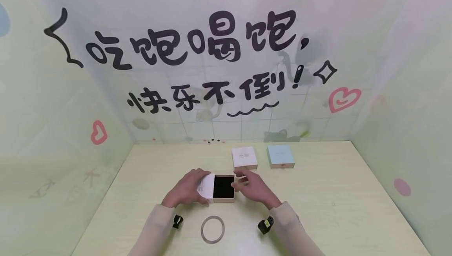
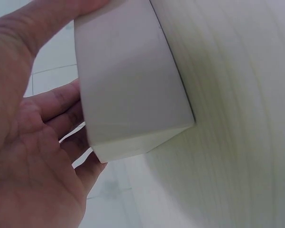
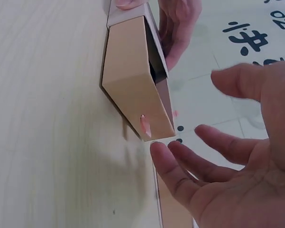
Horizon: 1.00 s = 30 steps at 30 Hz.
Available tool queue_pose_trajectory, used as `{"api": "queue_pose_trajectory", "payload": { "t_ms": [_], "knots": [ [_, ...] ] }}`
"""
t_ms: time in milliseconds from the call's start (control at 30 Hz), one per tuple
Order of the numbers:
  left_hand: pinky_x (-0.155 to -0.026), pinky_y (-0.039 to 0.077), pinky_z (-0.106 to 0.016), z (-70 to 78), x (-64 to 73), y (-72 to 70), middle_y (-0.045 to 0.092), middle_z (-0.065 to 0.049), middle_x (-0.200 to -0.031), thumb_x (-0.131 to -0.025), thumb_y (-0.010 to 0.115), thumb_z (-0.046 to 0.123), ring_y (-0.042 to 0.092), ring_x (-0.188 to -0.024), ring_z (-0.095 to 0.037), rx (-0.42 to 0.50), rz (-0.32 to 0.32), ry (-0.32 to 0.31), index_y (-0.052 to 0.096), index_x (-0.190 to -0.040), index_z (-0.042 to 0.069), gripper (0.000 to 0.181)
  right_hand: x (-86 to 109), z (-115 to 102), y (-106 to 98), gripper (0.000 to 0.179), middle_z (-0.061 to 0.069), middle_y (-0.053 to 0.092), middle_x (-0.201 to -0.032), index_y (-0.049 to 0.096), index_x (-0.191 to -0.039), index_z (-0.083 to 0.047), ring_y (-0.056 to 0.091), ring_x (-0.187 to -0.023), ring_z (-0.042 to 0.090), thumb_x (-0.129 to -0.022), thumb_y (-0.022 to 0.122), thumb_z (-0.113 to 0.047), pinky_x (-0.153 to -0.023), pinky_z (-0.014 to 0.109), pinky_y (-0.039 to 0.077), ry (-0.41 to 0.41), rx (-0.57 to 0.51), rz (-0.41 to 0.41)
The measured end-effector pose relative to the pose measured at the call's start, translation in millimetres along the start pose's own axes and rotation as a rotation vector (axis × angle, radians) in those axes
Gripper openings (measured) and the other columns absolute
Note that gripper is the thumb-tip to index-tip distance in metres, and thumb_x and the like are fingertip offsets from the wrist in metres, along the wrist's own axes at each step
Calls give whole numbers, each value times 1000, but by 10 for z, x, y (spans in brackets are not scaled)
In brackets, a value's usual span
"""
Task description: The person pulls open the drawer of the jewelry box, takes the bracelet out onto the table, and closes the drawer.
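A drawer-style gift box stands partly pulled out on the table. Its white sleeve (image 1: 206, 186) is on the left, and the tan drawer (image 3: 128, 71) sticks out rightward, showing a black lining (image 1: 224, 187). My left hand (image 1: 190, 187) holds the sleeve, thumb on the near side and fingers on the far side. At the drawer's right end, my right hand (image 1: 251, 185) has its fingers spread and loosely bent, with nothing in them. A small pinkish pull tab (image 3: 145, 126) shows on that end, close to the fingertips. Nearer to me lies a pale round bangle (image 1: 212, 229).
Behind the right hand stand a white box (image 1: 244, 157) and a light blue box (image 1: 280, 155), both closed. A printed curtain (image 1: 226, 126) borders the table (image 1: 339, 193) at the back and sides. Black cameras (image 1: 265, 224) are strapped at both wrists.
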<state>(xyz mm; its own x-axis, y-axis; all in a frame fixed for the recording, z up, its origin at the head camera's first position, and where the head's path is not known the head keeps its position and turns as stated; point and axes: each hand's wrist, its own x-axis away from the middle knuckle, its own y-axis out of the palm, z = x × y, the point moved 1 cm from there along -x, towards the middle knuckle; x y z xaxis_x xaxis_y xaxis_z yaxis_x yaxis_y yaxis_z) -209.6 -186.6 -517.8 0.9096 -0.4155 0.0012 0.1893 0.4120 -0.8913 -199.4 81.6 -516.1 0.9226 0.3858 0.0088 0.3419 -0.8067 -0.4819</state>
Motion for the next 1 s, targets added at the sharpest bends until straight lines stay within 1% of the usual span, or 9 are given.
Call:
{"api": "queue_pose_trajectory", "payload": {
  "t_ms": [67,133,267,333,500,667,833,1000],
  "knots": [
    [-96,51,-44,-3,0,5,65,-4,-128,-55,101,29,57,-111,-19,-1,1,-1,59,-139,9,95,-7,17,2,46,19,67,-126,58,-138,0,68,-110,33,-100,65,-26,-85,42,58,39,-3,8],
    [-95,51,-43,-7,3,10,65,-4,-127,-55,101,29,57,-111,-19,-3,2,1,59,-139,9,95,-14,36,11,40,17,71,-115,61,-131,2,71,-97,29,-100,63,-23,-77,37,58,68,-6,10],
    [-95,51,-43,-11,3,13,65,-4,-128,-55,101,29,56,-110,-18,-2,3,1,59,-139,9,96,-25,76,41,30,13,72,-97,66,-120,4,68,-78,22,-101,61,-17,-65,30,55,122,-42,11],
    [-94,51,-43,-12,2,13,65,-4,-127,-55,101,29,56,-110,-18,-2,3,2,59,-139,9,96,-31,96,61,25,11,72,-91,68,-116,3,66,-73,18,-100,61,-16,-61,28,53,144,-46,18],
    [-94,51,-43,-14,3,13,65,-3,-127,-55,101,29,56,-109,-18,1,4,1,59,-139,8,96,-55,145,123,17,8,71,-82,71,-106,-1,60,-64,11,-98,64,-14,-56,25,50,177,-39,43],
    [-96,51,-42,-10,6,22,65,-3,-128,-55,101,29,57,-110,-18,0,4,-7,59,-139,9,97,-74,180,175,11,7,73,-78,73,-95,-1,63,-62,11,-95,68,-11,-56,25,51,181,-49,76],
    [-95,51,-44,2,14,20,65,-5,-128,-54,101,28,57,-111,-19,11,5,-1,59,-139,7,96,-84,205,202,9,6,74,-77,73,-91,-1,67,-63,11,-95,68,-8,-59,25,54,214,-83,96],
    [-94,51,-44,3,12,18,65,-5,-127,-54,101,27,56,-109,-19,6,12,-2,60,-138,8,96,-85,201,203,10,6,73,-73,74,-86,-1,66,-59,11,-93,68,-4,-57,25,53,204,-79,115]
  ]
}}
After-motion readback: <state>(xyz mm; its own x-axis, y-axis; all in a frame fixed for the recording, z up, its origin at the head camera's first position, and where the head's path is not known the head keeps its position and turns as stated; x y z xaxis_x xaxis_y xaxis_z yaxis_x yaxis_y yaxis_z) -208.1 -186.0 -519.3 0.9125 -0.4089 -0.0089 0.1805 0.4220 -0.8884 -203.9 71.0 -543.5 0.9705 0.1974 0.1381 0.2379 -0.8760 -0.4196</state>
